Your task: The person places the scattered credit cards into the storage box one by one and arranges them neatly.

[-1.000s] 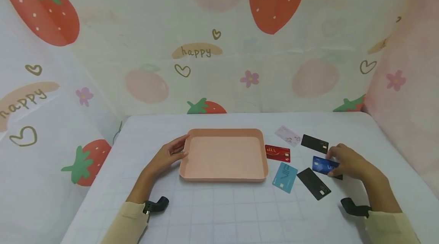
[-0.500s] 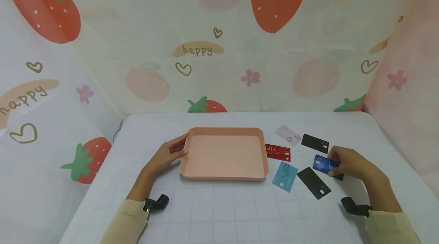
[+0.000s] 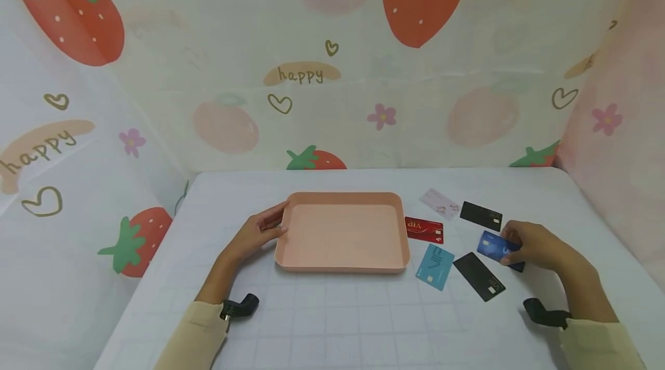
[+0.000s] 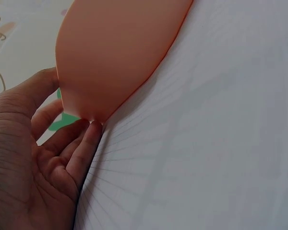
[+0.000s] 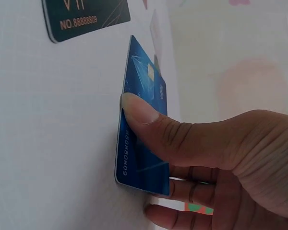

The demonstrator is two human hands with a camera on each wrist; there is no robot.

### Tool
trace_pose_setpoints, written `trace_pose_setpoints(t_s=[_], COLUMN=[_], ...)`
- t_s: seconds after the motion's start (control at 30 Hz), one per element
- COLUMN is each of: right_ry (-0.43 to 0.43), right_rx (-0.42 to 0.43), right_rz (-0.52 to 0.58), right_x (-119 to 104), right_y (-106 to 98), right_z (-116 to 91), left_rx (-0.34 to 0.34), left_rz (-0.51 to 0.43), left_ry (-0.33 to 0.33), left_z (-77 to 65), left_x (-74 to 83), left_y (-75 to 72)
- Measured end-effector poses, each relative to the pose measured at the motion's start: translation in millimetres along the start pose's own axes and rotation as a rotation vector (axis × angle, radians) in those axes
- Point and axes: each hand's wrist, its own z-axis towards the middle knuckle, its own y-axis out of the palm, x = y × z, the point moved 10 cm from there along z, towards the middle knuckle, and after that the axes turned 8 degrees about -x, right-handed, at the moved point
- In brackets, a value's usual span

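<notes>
- White table (image 3: 332,324): under everything; flat and firm, good to pick up from.
- Peach tray (image 3: 343,237): lying flat mid-table. Best kept square, no sliding.
- Left hand (image 3: 258,232): at the tray's left end, thumb and bent fingers holding the rim. Light steadying probably enough; avoid tipping.
- Right hand (image 3: 537,245): pinching the blue card (image 5: 146,76), thumb across the printed face, fingertips partly hidden behind.
- Blue card: rightmost of the spread, tilted in the pinch. Contact with the table: cannot tell. Seemingly mid-pickup. For a clean lift, squeeze gently, avoid bowing the plastic, raise fully before moving sideways.
- Near black card (image 3: 479,276) and far black card (image 3: 481,216): flat, close beside the blue one. Watch for snagging.
- Teal card (image 3: 435,266), red card (image 3: 425,230), pale card (image 3: 439,203): flat, farther left, red one right beside the tray. Pass above, without brushing.
</notes>
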Motion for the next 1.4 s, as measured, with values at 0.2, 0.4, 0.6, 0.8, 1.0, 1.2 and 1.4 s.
trace_pose_setpoints(t_s=[0.2,0.4,0.6,0.8,1.0,1.2,1.4], right_ry=[-0.044,-0.053,-0.107,-0.138,-0.146,-0.134,-0.103], right_rx=[0.009,-0.008,-0.005,0.009,0.007,0.022,0.012], right_rz=[0.023,0.047,0.073,0.081,0.082,0.072,0.139], right_x=[-3,-2,-1,4,8,8,8], right_y=[-3,-2,-3,-4,-5,-11,-13], right_z=[-3,-4,-4,-4,-3,-5,-10], left_rx=[-0.001,0.001,0.009,0.004,0.004,0.013,-0.006], left_rz=[-0.015,-0.021,-0.001,0.009,0.003,-0.014,-0.022], left_ry=[-0.016,-0.02,-0.009,0.003,-0.005,-0.014,0.018], left_z=[-0.3,-1.7,-0.7,-0.5,-1.9,-2.0,0.2], left_x=[-1.4,-1.7,0.7,-0.4,-1.4,-0.3,-0.3], left_y=[-0.7,-0.2,-1.8,-1.5,-0.6,-1.8,0.2])
